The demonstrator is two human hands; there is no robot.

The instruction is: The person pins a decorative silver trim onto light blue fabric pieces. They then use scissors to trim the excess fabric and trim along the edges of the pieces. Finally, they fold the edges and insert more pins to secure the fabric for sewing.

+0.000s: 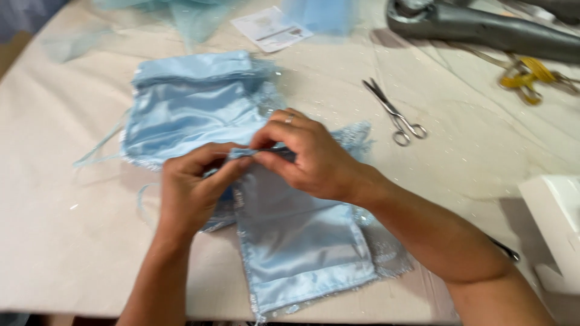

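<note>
Sewing workshop: scissors (396, 116), satin fabric (187, 105), worktable (60, 229).

- the table (72, 241) bears everything in view.
- the front cloth piece (302, 241) lies at the near edge of the table, its far end pinched between both hands.
- the left hand (193, 187) sits just left of the right hand (314, 157); their fingertips meet on the upper edge of the front cloth piece.
- the back cloth piece (187, 108) lies behind the hands, partly under the front one.
- the scissors (396, 115) lie to the right of the back cloth piece, well apart from the hands.
- the paper slip (272, 28) lies at the far side, behind the back cloth piece.
- the measuring tape (525, 75) lies far right, behind the scissors.
- the box (556, 223) stands at the right edge, beside the right forearm.
</note>
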